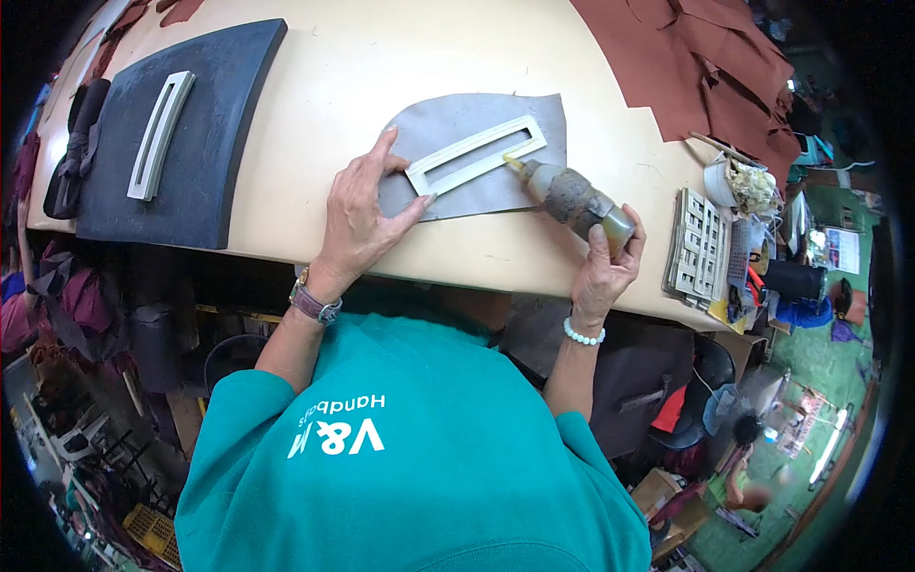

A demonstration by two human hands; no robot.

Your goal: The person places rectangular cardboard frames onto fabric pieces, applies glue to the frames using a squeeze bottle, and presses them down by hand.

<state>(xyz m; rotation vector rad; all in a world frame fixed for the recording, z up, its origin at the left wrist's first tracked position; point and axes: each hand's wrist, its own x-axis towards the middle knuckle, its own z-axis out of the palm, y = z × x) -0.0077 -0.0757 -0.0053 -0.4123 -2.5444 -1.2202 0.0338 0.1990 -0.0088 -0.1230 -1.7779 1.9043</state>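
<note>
A pale rectangular frame with a long slot lies slanted on a grey piece of leather or fabric. My left hand grips the frame's left end between thumb and fingers. In my right hand is a glue bottle, its middle wrapped in dark, stained material. The bottle tilts so that its yellowish nozzle meets the frame's lower right edge. Whether glue is coming out is too small to tell.
Left on the table lies a dark board bearing another slotted pale piece. Brown leather sheets cover the far right. A stack of slotted frames and a white container stand near the right edge.
</note>
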